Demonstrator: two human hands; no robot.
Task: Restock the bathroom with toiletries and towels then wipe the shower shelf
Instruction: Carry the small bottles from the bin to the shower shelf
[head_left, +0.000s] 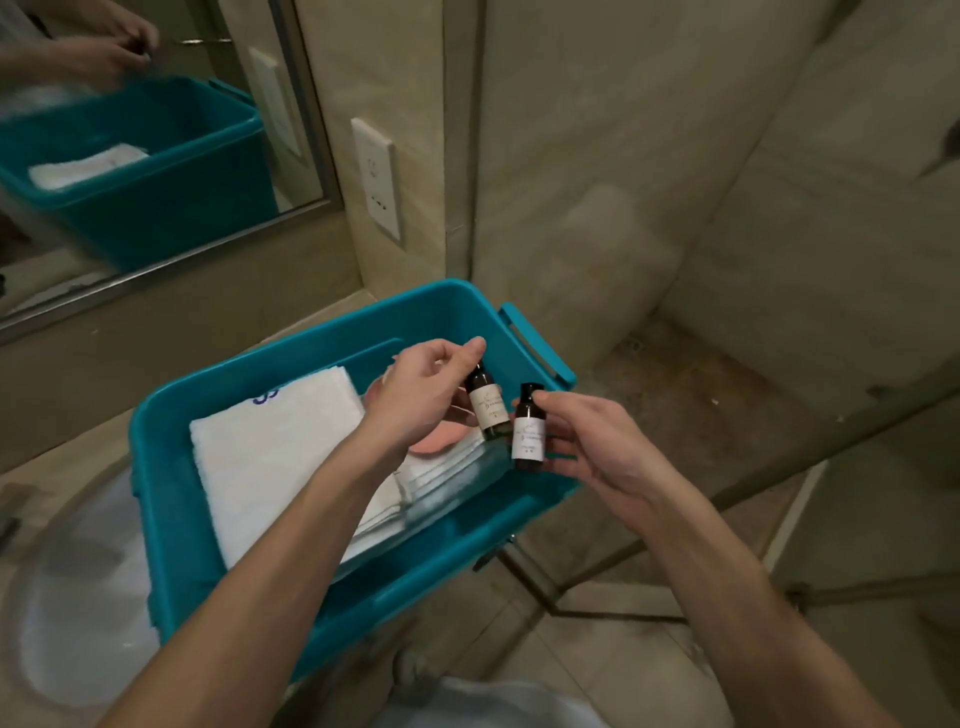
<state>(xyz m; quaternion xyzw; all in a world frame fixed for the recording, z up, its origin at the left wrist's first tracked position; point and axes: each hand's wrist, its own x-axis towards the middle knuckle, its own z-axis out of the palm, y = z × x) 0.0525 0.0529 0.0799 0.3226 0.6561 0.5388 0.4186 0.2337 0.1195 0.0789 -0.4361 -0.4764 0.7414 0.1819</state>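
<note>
A teal plastic bin (171, 519) rests on the counter by the sink. Inside it lie folded white towels (280, 457) and a pink item (441, 441), partly hidden by my left hand. My left hand (421, 395) holds a small dark toiletry bottle (485, 405) with a pale label by its cap and side. Beside it, my right hand (587, 447) holds a second dark toiletry bottle (529, 431), upright, over the bin's right side. The two bottles are close together but apart.
A white round sink basin (78, 597) sits left of the bin. A mirror (130, 145) on the back wall reflects the bin and my hands. A wall socket (376, 176) is beside the mirror. The glass shower enclosure (727, 364) and its floor lie to the right.
</note>
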